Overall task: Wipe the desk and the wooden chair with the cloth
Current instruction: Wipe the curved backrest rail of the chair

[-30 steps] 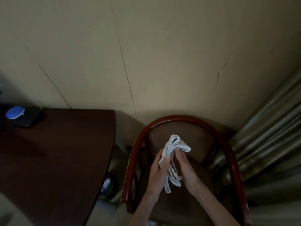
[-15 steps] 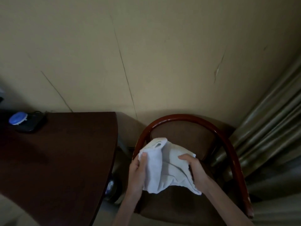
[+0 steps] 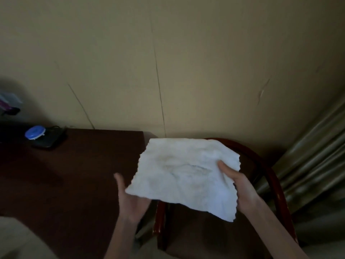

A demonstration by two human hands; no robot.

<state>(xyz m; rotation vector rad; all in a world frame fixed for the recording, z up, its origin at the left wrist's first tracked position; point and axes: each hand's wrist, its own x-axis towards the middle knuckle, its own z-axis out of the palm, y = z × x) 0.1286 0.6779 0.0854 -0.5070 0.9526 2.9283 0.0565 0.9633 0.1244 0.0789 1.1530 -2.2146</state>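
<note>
We hold the white cloth [image 3: 183,176] spread open in the air, above the gap where the desk [image 3: 74,174] meets the wooden chair [image 3: 268,176]. Our right hand [image 3: 240,189] pinches its right edge, thumb on top and fingers beneath. Our left hand [image 3: 130,199] sits under the near left corner, palm up and open, more a support than a grip — how the fingers close beneath the fabric we cannot tell. The two hands are well apart, with the cloth stretched between them.

It looks light, soft and limp: the surface is rumpled, the edges wavy, and the near right corner droops where nothing bears it. A faint grey smudge shows near its middle. We judge it will not slip or break, but it will fold on itself if released at one side, so the edges or corners are the places to hold it; bunching it into the palm would suit wiping.

The desk top is dark brown, smooth and mostly bare, with a round blue-lidded object [image 3: 35,132] resting on a flat black device [image 3: 50,140] at its far left. The chair has a curved red-brown frame and a dark padded seat. Behind them stands a beige wall [image 3: 168,62], with pale curtains [image 3: 313,156] to the right, and the room is dim.
</note>
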